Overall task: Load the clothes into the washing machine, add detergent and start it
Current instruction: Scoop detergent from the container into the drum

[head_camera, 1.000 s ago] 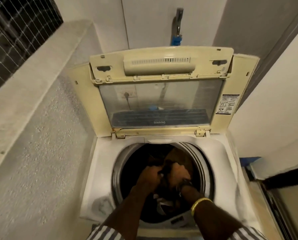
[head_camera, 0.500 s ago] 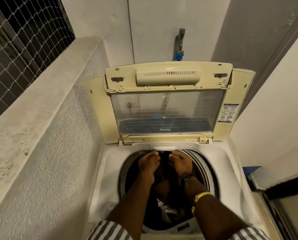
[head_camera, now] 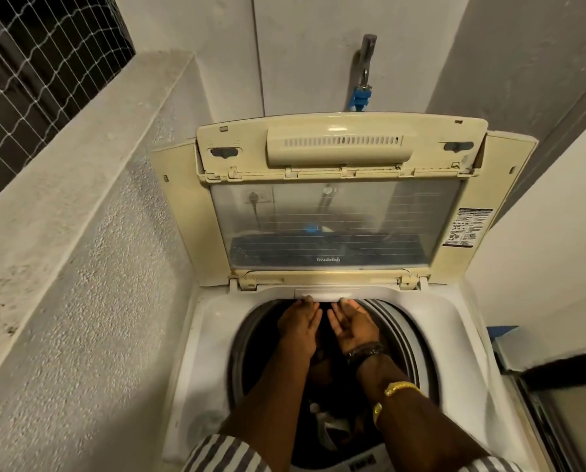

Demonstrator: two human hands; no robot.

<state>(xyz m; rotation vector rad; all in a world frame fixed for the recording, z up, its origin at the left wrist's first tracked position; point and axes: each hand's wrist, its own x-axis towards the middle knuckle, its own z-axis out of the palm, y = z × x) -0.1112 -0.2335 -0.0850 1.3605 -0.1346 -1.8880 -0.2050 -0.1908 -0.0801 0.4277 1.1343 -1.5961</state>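
**Clerk:** Item one, washing machine (head_camera: 213, 321). Count?

**Checker:** One, top-loading, white deck. Lid (head_camera: 339, 148): one, cream with a clear pane, folded upright just beyond the fingers.

**Clerk:** Hands?

**Checker:** Two. Left hand (head_camera: 300, 327) and right hand (head_camera: 354, 330) lie side by side, close but apart, over the far part of the drum (head_camera: 400, 328) opening.

**Clerk:** State of the fingers?

**Checker:** Left fingers (head_camera: 305, 306) are straight and pressed together, back of the hand up. Right fingers (head_camera: 347, 306) are straight and loosely together, palm turned inward. Neither set pinches anything. The tips reach the white lip at the rear of the opening. Blur hides whether they touch it.

**Clerk:** Clothes?

**Checker:** One heap of clothes (head_camera: 322, 369), dark, inside the drum, below the fingers and nearer the person, between the two forearms. One pale piece shows low in it. Separate garments cannot be counted.

**Clerk:** Worn items?

**Checker:** On the right wrist, behind the fingers: one dark band (head_camera: 366, 352) and one yellow bangle (head_camera: 400, 388). Striped sleeves (head_camera: 223, 453): two, at the near edge.

**Clerk:** Surroundings?

**Checker:** One tap (head_camera: 366, 63) with a blue fitting, on the wall well beyond the fingers, above the lid. One printed label (head_camera: 468, 226) on the lid's frame, beyond and right of the fingers. One netted window (head_camera: 39, 59) far to their left, above one concrete ledge (head_camera: 80, 158).
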